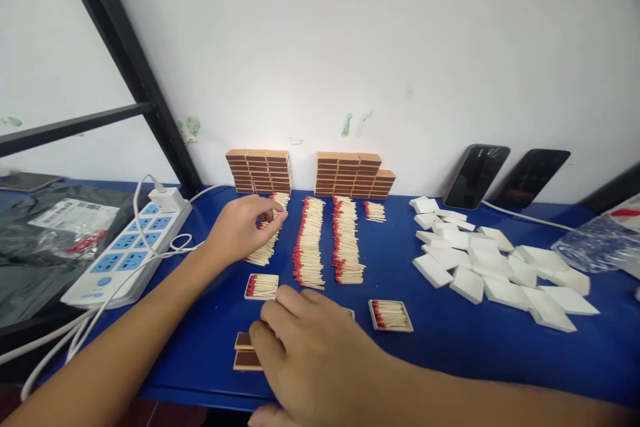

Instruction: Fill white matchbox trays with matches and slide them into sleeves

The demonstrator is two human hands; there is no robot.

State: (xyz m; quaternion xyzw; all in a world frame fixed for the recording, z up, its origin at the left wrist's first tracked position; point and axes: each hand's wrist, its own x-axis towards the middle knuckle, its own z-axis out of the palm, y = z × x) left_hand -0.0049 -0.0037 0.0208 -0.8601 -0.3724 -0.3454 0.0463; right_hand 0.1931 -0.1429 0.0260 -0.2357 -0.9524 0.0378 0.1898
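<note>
My left hand [243,227] reaches forward over the leftmost row of red-tipped matches [267,240], fingers curled in a pinch on a few matchsticks. My right hand [310,353] lies near the table's front edge, fingers bent, covering matchbox sleeves [245,350] whose brown striking strips show at its left. An open tray filled with matches [261,286] sits between the hands. Another filled tray [391,315] lies to the right. Two longer rows of matches [310,243] [347,240] run down the blue table [450,340].
Stacked brown matchboxes [260,171] [353,175] stand against the white wall. Several white empty trays [490,267] lie scattered at right. A white power strip [133,247] with cables sits left, beside a grey plastic bag [45,240]. Two phones [475,175] lean on the wall.
</note>
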